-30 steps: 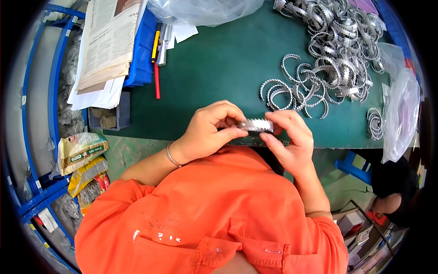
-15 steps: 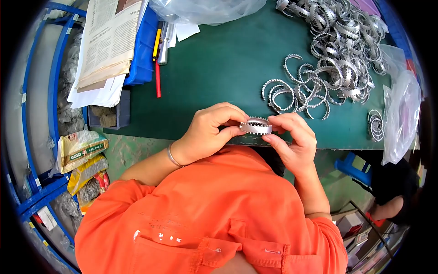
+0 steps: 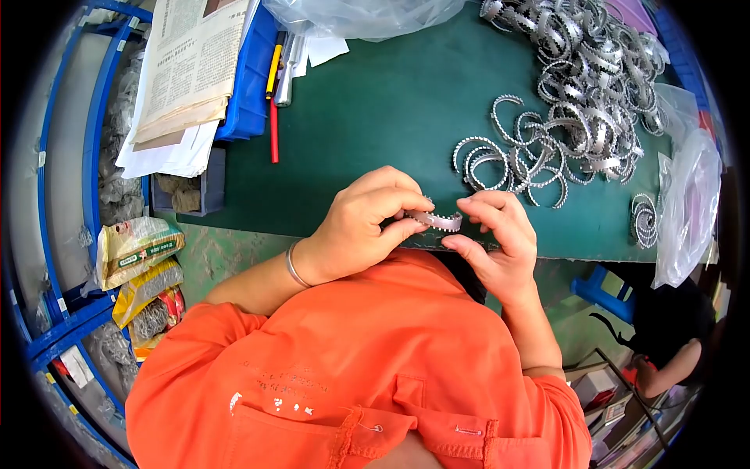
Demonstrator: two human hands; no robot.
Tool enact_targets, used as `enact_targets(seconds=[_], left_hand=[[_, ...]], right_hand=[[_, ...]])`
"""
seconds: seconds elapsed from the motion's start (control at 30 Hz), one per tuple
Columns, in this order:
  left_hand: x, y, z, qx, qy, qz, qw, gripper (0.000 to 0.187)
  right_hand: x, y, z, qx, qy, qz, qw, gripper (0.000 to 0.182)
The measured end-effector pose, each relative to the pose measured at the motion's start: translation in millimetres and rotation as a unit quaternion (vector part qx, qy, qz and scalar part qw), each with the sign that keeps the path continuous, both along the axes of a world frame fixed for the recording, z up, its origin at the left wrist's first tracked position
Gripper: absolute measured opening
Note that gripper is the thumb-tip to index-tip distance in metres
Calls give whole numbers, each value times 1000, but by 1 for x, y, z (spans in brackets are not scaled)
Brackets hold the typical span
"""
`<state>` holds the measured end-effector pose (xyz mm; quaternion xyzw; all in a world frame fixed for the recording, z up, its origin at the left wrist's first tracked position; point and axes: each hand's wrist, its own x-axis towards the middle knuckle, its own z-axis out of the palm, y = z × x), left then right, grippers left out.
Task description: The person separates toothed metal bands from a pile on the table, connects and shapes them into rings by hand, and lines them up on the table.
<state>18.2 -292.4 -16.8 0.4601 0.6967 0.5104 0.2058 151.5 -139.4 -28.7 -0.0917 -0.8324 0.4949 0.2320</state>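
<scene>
A curved, toothed metal ring [image 3: 442, 222] is pinched between the thumb and fingers of my left hand [image 3: 366, 215], just over the table's front edge. My right hand [image 3: 504, 242] is beside the ring's right end, thumb and fingers apart, with nothing visible between them. The part of the ring inside my left fingers is hidden. Beyond my right hand lie several loose toothed rings [image 3: 539, 160], some with gaps in them. Behind these rises a large heap of similar rings [image 3: 598, 94].
A green table [image 3: 375, 102] spreads in front of me. Left on it are a blue bin [image 3: 254, 78] with newspapers [image 3: 191, 70], a red pen [image 3: 274, 134] and a metal tool [image 3: 289, 70]. Nested rings [image 3: 644, 220] and a plastic bag [image 3: 689, 203] lie right. Another person [image 3: 676, 328] is at the lower right.
My right hand has let go of the ring and its fingers have parted from it. The ring has turned in my left hand and now shows as a curved strip.
</scene>
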Motion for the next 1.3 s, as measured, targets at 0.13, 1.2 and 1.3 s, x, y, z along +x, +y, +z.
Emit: enact_targets(seconds=[0.13,1.2,1.3], left_hand=[[0,-1,-2,2,13,-19,1000,21],[-3,-1,-11,-16,-62,6,998,27],[-3,-1,-10,13,-87,6,996,28]], right_hand=[[1,0,-8,0,19,34,999,31],[7,4,-11,-122,15,8,992,19],[10,0,-14,-195,0,-16,981,17]])
